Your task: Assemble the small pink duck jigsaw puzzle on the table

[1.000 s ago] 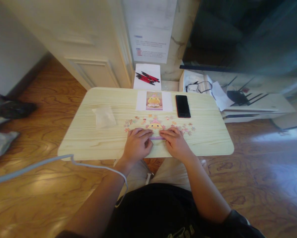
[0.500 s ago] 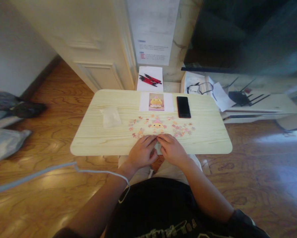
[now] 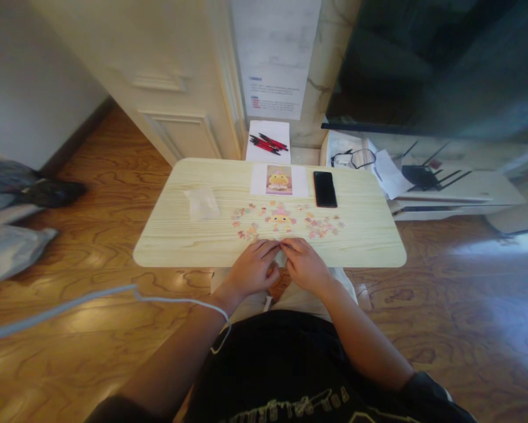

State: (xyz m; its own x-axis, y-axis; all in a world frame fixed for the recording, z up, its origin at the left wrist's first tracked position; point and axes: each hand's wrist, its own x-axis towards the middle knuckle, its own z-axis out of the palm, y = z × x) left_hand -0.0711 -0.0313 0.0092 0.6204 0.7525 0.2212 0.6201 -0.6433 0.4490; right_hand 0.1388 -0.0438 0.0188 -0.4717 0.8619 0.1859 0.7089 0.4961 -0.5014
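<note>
My left hand (image 3: 251, 268) and my right hand (image 3: 306, 265) meet at the near edge of the light wooden table (image 3: 180, 238). The fingers of both are curled together around a small pale strip of puzzle (image 3: 282, 258) that shows between the two thumbs. Just beyond the fingertips lie several loose coloured puzzle pieces (image 3: 321, 226). Among them sits a partly joined yellow figure (image 3: 280, 218). A picture card of the same yellow figure (image 3: 279, 179) lies at the table's far edge.
A black phone (image 3: 324, 188) lies right of the card, and a clear plastic bag (image 3: 201, 202) on the table's left. Behind the table are red and black pens (image 3: 267, 143) on paper, glasses (image 3: 354, 157) and a router (image 3: 423, 173) on a low shelf. A white cable (image 3: 114, 294) hangs at left.
Both hands have drawn back from the middle of the puzzle to the table's near edge, taking the pale strip with them. The view has shifted a little.
</note>
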